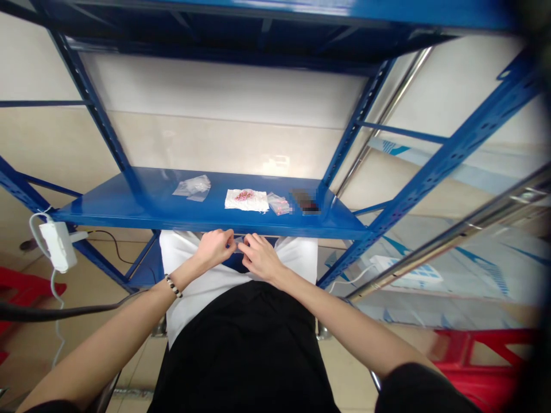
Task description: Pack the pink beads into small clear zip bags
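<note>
My left hand (215, 248) and my right hand (260, 258) are close together just below the front edge of the blue shelf (142, 201). Pinched between their fingertips is a small clear plastic bag (239, 245), mostly covered by the fingers; its contents do not show. Beyond the hands, a white paper towel (258, 202) lies on the shelf with a heap of small reddish beads (244, 195) on it. Right of it rests a clear bag with small pinkish pieces (279, 205). Several flat clear plastic bags (193, 187) lie loosely piled to the left.
A dark, pixelated flat object (305, 202) lies at the shelf's right. Blue uprights (103, 109) and an upper shelf (258, 34) frame the space. A white power strip (59, 245) hangs at left. Red stools (477, 367) stand low on both sides.
</note>
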Tool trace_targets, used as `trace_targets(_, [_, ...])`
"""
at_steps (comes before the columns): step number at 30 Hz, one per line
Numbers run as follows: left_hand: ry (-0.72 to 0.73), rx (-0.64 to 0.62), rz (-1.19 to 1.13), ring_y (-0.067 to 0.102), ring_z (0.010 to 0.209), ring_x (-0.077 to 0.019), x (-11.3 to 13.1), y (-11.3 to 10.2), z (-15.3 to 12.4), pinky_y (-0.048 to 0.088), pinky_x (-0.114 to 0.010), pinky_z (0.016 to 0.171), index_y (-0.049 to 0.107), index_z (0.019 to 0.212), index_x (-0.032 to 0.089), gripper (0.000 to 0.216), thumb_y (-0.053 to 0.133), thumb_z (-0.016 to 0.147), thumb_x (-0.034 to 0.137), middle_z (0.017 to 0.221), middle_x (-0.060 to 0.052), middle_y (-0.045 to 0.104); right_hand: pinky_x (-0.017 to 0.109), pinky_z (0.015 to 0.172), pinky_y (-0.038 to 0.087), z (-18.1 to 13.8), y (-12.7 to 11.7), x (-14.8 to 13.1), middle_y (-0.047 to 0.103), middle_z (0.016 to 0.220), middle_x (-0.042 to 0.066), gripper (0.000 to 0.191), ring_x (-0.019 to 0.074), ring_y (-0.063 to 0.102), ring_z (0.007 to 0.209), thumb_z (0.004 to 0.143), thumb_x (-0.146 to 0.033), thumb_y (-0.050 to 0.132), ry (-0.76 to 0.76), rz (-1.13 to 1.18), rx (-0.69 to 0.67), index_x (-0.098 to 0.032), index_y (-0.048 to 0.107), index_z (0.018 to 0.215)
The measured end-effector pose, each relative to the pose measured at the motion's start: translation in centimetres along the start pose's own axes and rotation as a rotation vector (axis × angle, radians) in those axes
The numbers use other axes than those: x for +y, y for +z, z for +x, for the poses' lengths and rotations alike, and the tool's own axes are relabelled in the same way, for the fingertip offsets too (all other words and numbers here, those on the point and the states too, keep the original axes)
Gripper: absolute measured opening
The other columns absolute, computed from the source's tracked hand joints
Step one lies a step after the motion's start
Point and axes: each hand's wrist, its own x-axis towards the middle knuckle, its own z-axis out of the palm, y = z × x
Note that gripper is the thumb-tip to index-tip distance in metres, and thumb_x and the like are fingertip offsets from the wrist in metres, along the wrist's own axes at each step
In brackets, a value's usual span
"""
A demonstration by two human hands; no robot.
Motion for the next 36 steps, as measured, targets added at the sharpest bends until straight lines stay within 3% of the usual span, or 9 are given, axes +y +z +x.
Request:
trace_targets(3, [0.004,0.017,-0.054,0.063,0.078,-0.0247,-0.3,-0.1,0.8,0.040,-0.031,0.070,0.062,0.081,0.020,0.014,0.051,0.086,0.027,0.078,-0.008,0.066,0.034,0.077,0.041,0.6,-0.1,0.7,0.053,0.095,0.008,0.009,0.0224,0.047,0.089,0.084,-0.012,0.056,-0.013,0.068,0.022,-0.019,0.059,0.088])
trace_targets(6, [0.099,-0.051,-0.419,0.063,0.097,-0.0245,-0.6,-0.9,1.4,0.044,-0.034,0.085,0.063,0.102,0.021,0.021,0.050,0.091,0.033,0.100,-0.009,0.069,0.034,0.081,0.044,1.2,-0.4,1.4,0.054,0.101,0.008,0.010,0.0207,0.051,0.093,0.088,-0.012,0.052,-0.023,0.249,0.110,-0.019,0.059,0.086])
trace_targets(8, [0.190,-0.104,-0.709,0.058,0.114,-0.0236,-0.6,-1.6,1.3,0.042,-0.035,0.097,0.053,0.126,0.022,0.036,0.050,0.093,0.036,0.122,-0.010,0.063,0.036,0.087,0.046,1.3,-0.8,1.6,0.053,0.108,0.009,0.010,0.0215,0.051,0.101,0.090,-0.015,0.053,0.024,0.376,0.206,-0.020,0.060,0.086])
trace_targets(10, [0.251,-0.118,-0.857,0.048,0.128,-0.0250,-0.5,-2.0,0.8,0.036,-0.039,0.107,0.039,0.141,0.023,0.056,0.058,0.089,0.037,0.138,-0.013,0.052,0.038,0.092,0.045,1.2,-1.1,1.7,0.052,0.112,0.010,0.008,0.0230,0.051,0.108,0.090,-0.020,0.056,0.085,0.474,0.285,-0.020,0.062,0.084])
trace_targets(14, [0.251,-0.050,-0.724,0.041,0.134,-0.0289,0.0,-1.2,0.0,0.029,-0.045,0.112,0.029,0.146,0.025,0.085,0.074,0.076,0.033,0.143,-0.014,0.046,0.041,0.097,0.044,0.8,-1.4,1.9,0.052,0.114,0.009,0.007,0.0234,0.052,0.111,0.087,-0.024,0.063,0.137,0.599,0.340,-0.020,0.067,0.083])
trace_targets(21, [0.219,-0.040,-0.489,0.061,0.106,-0.0238,-0.8,0.2,1.3,0.045,-0.036,0.094,0.052,0.122,0.021,0.037,0.050,0.085,0.015,0.114,-0.009,0.064,0.045,0.091,0.047,1.4,-1.4,0.9,0.056,0.107,0.008,0.010,0.0246,0.050,0.104,0.088,-0.024,0.063,0.165,0.511,0.404,-0.026,0.073,0.089])
trace_targets(26, [0.219,-0.063,-0.395,0.062,0.106,-0.0238,-1.0,-0.8,0.7,0.046,-0.034,0.090,0.045,0.133,0.025,0.046,0.043,0.088,0.014,0.119,-0.008,0.064,0.045,0.094,0.047,1.0,-1.3,-0.4,0.058,0.111,0.008,0.027,0.0236,0.053,0.108,0.093,-0.019,0.053,0.064,0.502,0.448,-0.029,0.068,0.113])
trace_targets(31, [0.267,-0.059,-0.376,0.057,0.116,-0.0247,-0.1,-0.7,-0.4,0.043,-0.035,0.098,0.040,0.142,0.026,0.054,0.047,0.088,0.019,0.131,-0.008,0.059,0.046,0.092,0.049,0.1,-1.7,-0.6,0.064,0.110,0.009,0.028,0.0240,0.058,0.105,0.094,-0.018,0.049,0.010,0.526,0.372,-0.028,0.068,0.111])
trace_targets(36, [0.258,-0.011,-0.395,0.056,0.117,-0.0249,-0.2,-0.1,0.3,0.043,-0.036,0.100,0.044,0.139,0.025,0.054,0.053,0.086,0.020,0.129,-0.008,0.059,0.045,0.092,0.050,0.4,-1.6,0.7,0.066,0.115,0.009,0.028,0.0238,0.060,0.108,0.093,-0.015,0.048,-0.041,0.491,0.301,-0.025,0.067,0.111])
